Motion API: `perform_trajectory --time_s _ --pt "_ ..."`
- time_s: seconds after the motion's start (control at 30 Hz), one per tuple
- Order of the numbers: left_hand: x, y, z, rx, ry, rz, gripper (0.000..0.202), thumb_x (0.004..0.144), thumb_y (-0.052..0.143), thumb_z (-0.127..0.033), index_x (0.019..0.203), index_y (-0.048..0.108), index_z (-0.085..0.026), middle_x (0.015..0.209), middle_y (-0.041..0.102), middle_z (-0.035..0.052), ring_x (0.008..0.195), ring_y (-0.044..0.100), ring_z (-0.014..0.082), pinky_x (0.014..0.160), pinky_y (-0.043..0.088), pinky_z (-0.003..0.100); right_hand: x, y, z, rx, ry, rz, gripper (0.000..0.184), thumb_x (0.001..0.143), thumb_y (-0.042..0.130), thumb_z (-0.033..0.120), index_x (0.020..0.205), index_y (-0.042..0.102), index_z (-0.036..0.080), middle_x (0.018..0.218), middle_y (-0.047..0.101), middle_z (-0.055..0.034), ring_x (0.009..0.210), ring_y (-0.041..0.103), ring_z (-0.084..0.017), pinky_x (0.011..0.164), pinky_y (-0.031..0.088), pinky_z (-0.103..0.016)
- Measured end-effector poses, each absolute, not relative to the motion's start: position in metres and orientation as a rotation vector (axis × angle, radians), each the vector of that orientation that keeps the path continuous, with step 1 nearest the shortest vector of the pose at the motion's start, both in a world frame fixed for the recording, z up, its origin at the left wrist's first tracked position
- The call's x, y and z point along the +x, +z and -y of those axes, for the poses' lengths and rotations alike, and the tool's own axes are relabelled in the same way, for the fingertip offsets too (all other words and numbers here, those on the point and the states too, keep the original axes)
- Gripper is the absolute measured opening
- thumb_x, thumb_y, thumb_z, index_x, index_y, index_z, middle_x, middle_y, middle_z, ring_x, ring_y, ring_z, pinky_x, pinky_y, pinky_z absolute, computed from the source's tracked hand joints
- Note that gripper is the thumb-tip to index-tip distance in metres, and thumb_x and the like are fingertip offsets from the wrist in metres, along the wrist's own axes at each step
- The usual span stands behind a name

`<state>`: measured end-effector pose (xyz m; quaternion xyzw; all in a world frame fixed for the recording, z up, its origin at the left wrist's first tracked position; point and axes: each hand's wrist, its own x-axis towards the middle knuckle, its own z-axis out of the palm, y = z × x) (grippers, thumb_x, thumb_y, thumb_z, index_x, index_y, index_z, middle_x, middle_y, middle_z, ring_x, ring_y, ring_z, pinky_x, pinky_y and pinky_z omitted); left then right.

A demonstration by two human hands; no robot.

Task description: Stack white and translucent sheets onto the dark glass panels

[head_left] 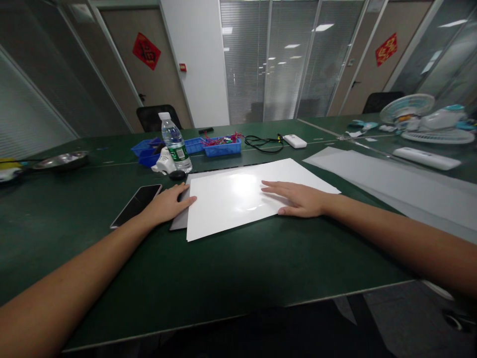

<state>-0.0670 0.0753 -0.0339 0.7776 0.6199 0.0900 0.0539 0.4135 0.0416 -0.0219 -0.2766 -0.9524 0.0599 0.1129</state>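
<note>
A glossy white sheet (pixel 238 199) lies flat on the dark green table (pixel 223 278), over a grey sheet whose left edge shows. My right hand (pixel 298 198) rests palm down on the white sheet's right part, fingers stretched out and pointing left. My left hand (pixel 167 203) lies flat at the sheet's left edge, fingers extended, the fingertips touching the white sheet's left border. Neither hand holds anything.
A black phone (pixel 136 205) lies just left of my left hand. Behind stand a water bottle (pixel 175 144), blue trays (pixel 221 146), a black cable (pixel 263 143) and a white box (pixel 295 141). Large grey sheets (pixel 391 184) and a fan (pixel 417 114) are at the right.
</note>
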Motion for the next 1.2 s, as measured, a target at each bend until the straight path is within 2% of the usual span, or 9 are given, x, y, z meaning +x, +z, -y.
perform_trajectory --time_s 0.07,0.13,0.2,0.27,0.33,0.63,0.87,1.07,1.2 --pt "-0.066 -0.033 -0.075 2.344 0.259 -1.889 0.100 0.095 0.041 -0.079 0.166 0.049 -0.010 0.173 0.046 0.0172 0.157 0.049 0.0410 0.128 0.041 0.055 0.413 -0.020 -0.042 -0.809 0.136 2.767 0.074 0.108 0.051 0.062 0.172 0.043 0.025 0.175 0.039 -0.0107 0.157 0.047 -0.031 0.126 0.044 -0.055" --pt "-0.066 -0.033 -0.074 2.334 0.255 -1.892 0.098 0.096 0.040 -0.077 0.167 0.049 -0.010 0.174 0.044 0.0166 0.157 0.048 0.0406 0.129 0.040 0.055 0.412 -0.017 -0.043 -0.842 0.071 2.732 0.067 0.109 0.049 0.060 0.163 0.055 0.021 0.162 0.058 -0.0139 0.144 0.060 -0.033 0.118 0.050 -0.056" --pt "-0.066 -0.033 -0.075 2.332 0.267 -1.893 0.093 0.097 0.039 -0.073 0.166 0.050 -0.011 0.174 0.044 0.0154 0.157 0.049 0.0401 0.129 0.040 0.054 0.413 -0.014 -0.045 -0.852 0.029 2.725 0.057 0.109 0.049 0.057 0.147 0.071 0.020 0.143 0.072 -0.0137 0.129 0.070 -0.032 0.110 0.054 -0.055" --pt "-0.067 -0.032 -0.075 2.328 0.284 -1.897 0.087 0.099 0.038 -0.068 0.165 0.053 -0.012 0.173 0.045 0.0139 0.156 0.050 0.0396 0.129 0.041 0.054 0.414 -0.012 -0.045 -0.810 0.037 2.745 0.049 0.110 0.048 0.052 0.132 0.080 0.021 0.133 0.077 -0.0114 0.123 0.073 -0.029 0.108 0.056 -0.052" --pt "-0.068 -0.032 -0.076 2.317 0.293 -1.904 0.084 0.100 0.038 -0.065 0.164 0.054 -0.013 0.172 0.047 0.0130 0.155 0.052 0.0394 0.129 0.041 0.053 0.414 -0.010 -0.046 -0.761 0.072 2.758 0.046 0.111 0.049 0.049 0.127 0.082 0.021 0.135 0.076 -0.0101 0.127 0.071 -0.027 0.110 0.055 -0.049" --pt "-0.067 -0.032 -0.075 2.318 0.326 -1.925 0.076 0.104 0.038 -0.059 0.161 0.057 -0.013 0.168 0.053 0.0125 0.153 0.054 0.0384 0.128 0.043 0.052 0.411 -0.014 -0.045 -0.762 0.141 2.747 0.045 0.110 0.054 0.048 0.137 0.078 0.021 0.146 0.071 -0.0101 0.139 0.065 -0.026 0.119 0.050 -0.047" --pt "-0.065 -0.030 -0.074 2.312 0.260 -1.941 0.080 0.104 0.039 -0.061 0.165 0.052 -0.011 0.172 0.048 0.0144 0.154 0.053 0.0382 0.128 0.043 0.050 0.412 -0.018 -0.047 -0.749 0.112 2.757 0.048 0.110 0.054 0.049 0.141 0.076 0.019 0.148 0.069 -0.0116 0.140 0.063 -0.028 0.119 0.049 -0.050" --pt "-0.066 -0.029 -0.074 2.292 0.259 -1.951 0.074 0.104 0.040 -0.053 0.165 0.052 -0.014 0.171 0.050 0.0127 0.154 0.053 0.0381 0.128 0.043 0.052 0.411 -0.018 -0.045 -0.741 0.062 2.775 0.059 0.111 0.052 0.052 0.158 0.062 0.019 0.152 0.066 -0.0136 0.139 0.064 -0.029 0.118 0.050 -0.051" --pt "-0.068 -0.031 -0.077 2.271 0.280 -1.959 0.071 0.105 0.039 -0.049 0.163 0.055 -0.013 0.168 0.054 0.0143 0.153 0.055 0.0361 0.129 0.042 0.050 0.408 -0.018 -0.043 -0.683 0.048 2.802 0.061 0.111 0.052 0.053 0.161 0.059 0.019 0.156 0.063 -0.0134 0.143 0.061 -0.029 0.120 0.048 -0.051"
